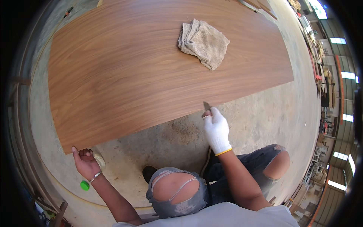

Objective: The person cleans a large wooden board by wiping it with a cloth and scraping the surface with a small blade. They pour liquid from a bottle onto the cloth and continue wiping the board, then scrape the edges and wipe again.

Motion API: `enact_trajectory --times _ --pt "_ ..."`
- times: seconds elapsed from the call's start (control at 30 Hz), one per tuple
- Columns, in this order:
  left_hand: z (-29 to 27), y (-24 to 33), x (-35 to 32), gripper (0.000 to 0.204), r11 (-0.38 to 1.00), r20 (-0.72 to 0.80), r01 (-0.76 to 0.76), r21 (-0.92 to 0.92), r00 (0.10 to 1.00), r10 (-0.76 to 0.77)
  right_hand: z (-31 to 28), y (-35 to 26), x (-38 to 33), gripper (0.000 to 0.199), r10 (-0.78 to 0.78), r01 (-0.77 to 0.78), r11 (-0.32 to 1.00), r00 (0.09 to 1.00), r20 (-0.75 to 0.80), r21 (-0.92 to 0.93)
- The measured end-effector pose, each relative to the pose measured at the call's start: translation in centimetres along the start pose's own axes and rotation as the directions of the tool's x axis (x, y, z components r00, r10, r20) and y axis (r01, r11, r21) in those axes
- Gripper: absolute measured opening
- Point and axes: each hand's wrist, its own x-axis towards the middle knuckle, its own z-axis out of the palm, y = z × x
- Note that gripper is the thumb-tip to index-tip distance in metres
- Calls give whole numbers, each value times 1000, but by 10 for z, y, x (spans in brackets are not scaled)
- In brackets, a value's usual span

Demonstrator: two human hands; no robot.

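Note:
A large brown wood-grain panel lies in front of me, raised at least slightly at its near edge. At its near left corner, my bare left hand pinches the edge, thumb on top and fingers curled below. My right hand, in a white knit glove with bare fingertips showing, is closed around a short, flat, dark metal blade. The blade's tip lies over the panel's near edge; whether it touches the surface I cannot tell. Farther off, a folded beige cloth rests on the panel.
Grey concrete floor surrounds the panel. A green round cap-like object shows beside my left wrist. A thin hose or cable curves along the left. Wood strips lie at the far right corner; cluttered racks line the right side.

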Motion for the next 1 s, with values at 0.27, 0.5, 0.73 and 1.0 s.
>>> enact_trajectory --times 0.27,0.5,0.73,1.0 --pt "-9 0 2 25 1000 -13 -17 15 1000 17 27 -61 -30 20 -104 149 970 968 229 -194" --pt "7 5 -8 27 999 -51 -1 36 999 3 44 -104 -50 26 -108 181 966 931 348 -185" --pt "2 4 -4 26 1000 -24 4 19 1000 -4 41 -68 -47 14 -162 161 987 982 92 21" --pt "2 4 -6 27 999 4 -13 29 1000 13 38 -65 -37 26 -8 35 980 991 136 -197"
